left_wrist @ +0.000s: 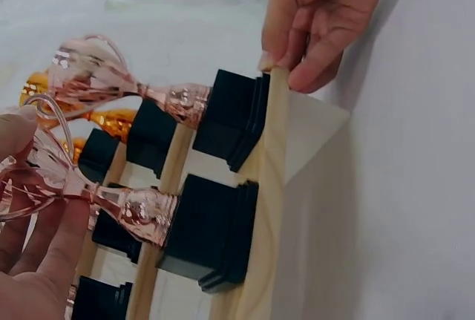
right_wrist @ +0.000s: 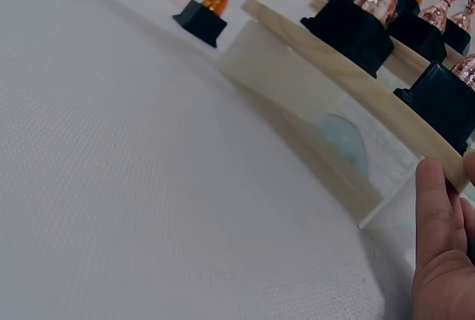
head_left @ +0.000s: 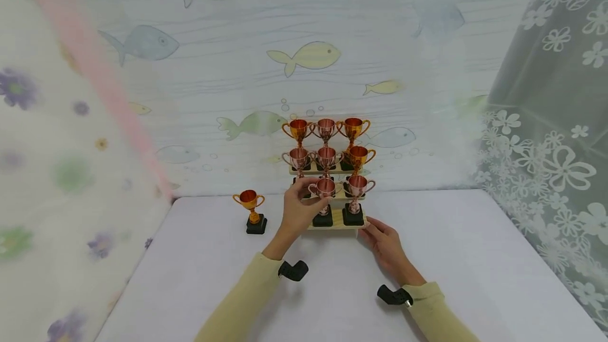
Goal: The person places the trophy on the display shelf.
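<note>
A small tiered wooden stand (head_left: 338,219) holds rows of toy trophies with black bases. My left hand (head_left: 299,210) grips the cup of a rose-gold trophy (left_wrist: 141,212) on the front tier, thumb on the near side and fingers behind. That trophy's black base (left_wrist: 204,231) sits on the board. My right hand (head_left: 387,247) holds the right end of the same front board, pinching its edge in the left wrist view. Beside that hand stands another rose-gold trophy (head_left: 357,189). Part of the middle tier is hidden behind my left hand.
A lone gold trophy (head_left: 255,218) stands on the white table (head_left: 214,278), left of the stand. Behind the upper tiers, which carry gold and rose-gold trophies, hangs a fish-patterned curtain (head_left: 304,25). Flowered lace (head_left: 551,173) borders the right side.
</note>
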The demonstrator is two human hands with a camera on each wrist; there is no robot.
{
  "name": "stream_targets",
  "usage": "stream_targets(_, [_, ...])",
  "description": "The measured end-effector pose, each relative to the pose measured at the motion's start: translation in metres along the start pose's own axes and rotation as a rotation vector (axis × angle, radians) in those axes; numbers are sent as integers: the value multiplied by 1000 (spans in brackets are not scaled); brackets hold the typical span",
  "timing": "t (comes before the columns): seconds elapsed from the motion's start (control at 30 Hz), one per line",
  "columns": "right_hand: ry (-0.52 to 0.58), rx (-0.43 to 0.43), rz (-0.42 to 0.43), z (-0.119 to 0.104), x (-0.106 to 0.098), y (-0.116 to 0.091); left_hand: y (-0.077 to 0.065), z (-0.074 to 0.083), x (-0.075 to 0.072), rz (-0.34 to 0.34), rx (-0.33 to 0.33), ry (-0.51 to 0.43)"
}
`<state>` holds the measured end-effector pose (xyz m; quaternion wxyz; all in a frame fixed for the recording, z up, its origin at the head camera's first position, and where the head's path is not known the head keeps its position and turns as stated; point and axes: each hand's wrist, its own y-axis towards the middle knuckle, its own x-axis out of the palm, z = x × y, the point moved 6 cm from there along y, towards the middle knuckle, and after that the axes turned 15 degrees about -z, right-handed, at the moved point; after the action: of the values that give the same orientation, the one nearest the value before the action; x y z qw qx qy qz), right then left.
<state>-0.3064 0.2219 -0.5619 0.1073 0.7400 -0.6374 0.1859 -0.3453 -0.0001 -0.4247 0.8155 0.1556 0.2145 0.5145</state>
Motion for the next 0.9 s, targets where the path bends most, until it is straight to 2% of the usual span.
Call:
stream_targets(0.13, [2, 9, 7, 0, 2, 0, -2, 10, 0, 6, 2, 5])
stream_targets(0.23, [1, 16, 10, -1, 3, -1, -1, 10, 0, 8, 16, -2])
stream_targets(0.47, [-4, 21, 4, -2, 4, -2, 6, -18, 0, 28, 1, -16])
stream_targets(0.57, [4, 22, 5, -2, 4, -1, 7, -22, -1, 27, 0, -25])
stream_targets(0.7, [0, 22, 5, -2, 4, -1, 5, -27, -1, -8, -19, -67])
stream_targets(0.8, [-5, 20, 4, -2, 4, -1, 1, -30, -1, -32, -49, -88])
stream_targets(0.9, [-4, 20, 2, -1, 3, -1, -7, -34, -4, -43, -91, -70])
